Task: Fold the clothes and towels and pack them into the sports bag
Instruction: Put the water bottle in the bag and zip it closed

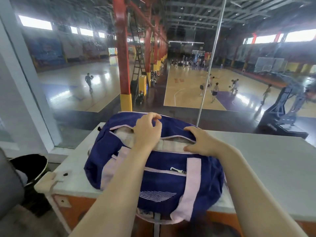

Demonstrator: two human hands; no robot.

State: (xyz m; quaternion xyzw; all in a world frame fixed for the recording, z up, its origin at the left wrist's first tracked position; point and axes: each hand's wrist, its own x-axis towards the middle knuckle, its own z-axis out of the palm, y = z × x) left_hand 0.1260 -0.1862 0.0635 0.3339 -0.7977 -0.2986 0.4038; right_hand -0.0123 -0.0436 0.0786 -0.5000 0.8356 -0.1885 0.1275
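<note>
- The dark blue fabric sports bag with pale pink straps and zip trim (159, 182) lies on the grey worktop (266, 168), with its near end hanging a little over the front edge.
- Its top opening is partly open, and inside I see pale folded cloth (171, 145), probably a towel or clothes already packed; I cannot tell which.
- I judge the packing is nearly done, and the step in hand is to bring the two edges of the opening together and close the zip.
- The bag is soft and light, with no stiff frame, so it will sag and wrinkle when I pull. I would hold the fabric close to the pink zip line, not the loose side panels, and keep one hand as an anchor.
- My left hand (147, 132) reaches over the far edge of the opening, wrist bent down. Its fingers (154, 116) are curled and close together, as if pinching something small near the zip, but I cannot see a zip puller between them.
- My right hand (200, 142) lies on the near right part of the opening, palm down. Its fingers are spread and closed on a fold of the blue fabric, with the thumb pressing below on the pale cloth side.
- Both forearms come in from the bottom, almost straight, over the bag.
</note>
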